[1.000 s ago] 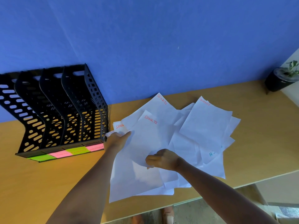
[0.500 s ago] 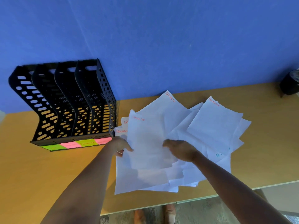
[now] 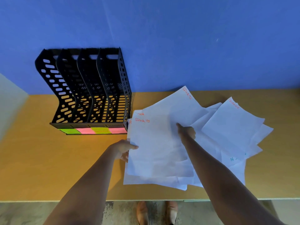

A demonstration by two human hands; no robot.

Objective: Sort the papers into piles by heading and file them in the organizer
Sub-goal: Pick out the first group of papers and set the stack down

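White papers lie spread over the right half of the wooden desk. My left hand [image 3: 124, 150] grips the left edge of a sheet headed SPORTS [image 3: 154, 146], held over a small stack. My right hand [image 3: 186, 131] reaches past it, fingers pointing onto a second SPORTS sheet [image 3: 177, 108] further back. A sheet headed FINANCE [image 3: 232, 124] lies to the right, and one with blue lettering [image 3: 233, 159] sits nearer me. The black four-slot organizer [image 3: 87, 90] stands at the left against the wall, its slots holding no paper that I can see.
Green, pink and yellow sticky labels [image 3: 92, 131] line the organizer's front base. The blue wall rises behind the desk [image 3: 48, 168]. The desk's near edge runs below the papers, with feet visible on the floor beneath.
The SPORTS sheet in my left hand has swung flat and square over the left stack. My right hand let go of its lower edge and moved up toward the rear sheet.
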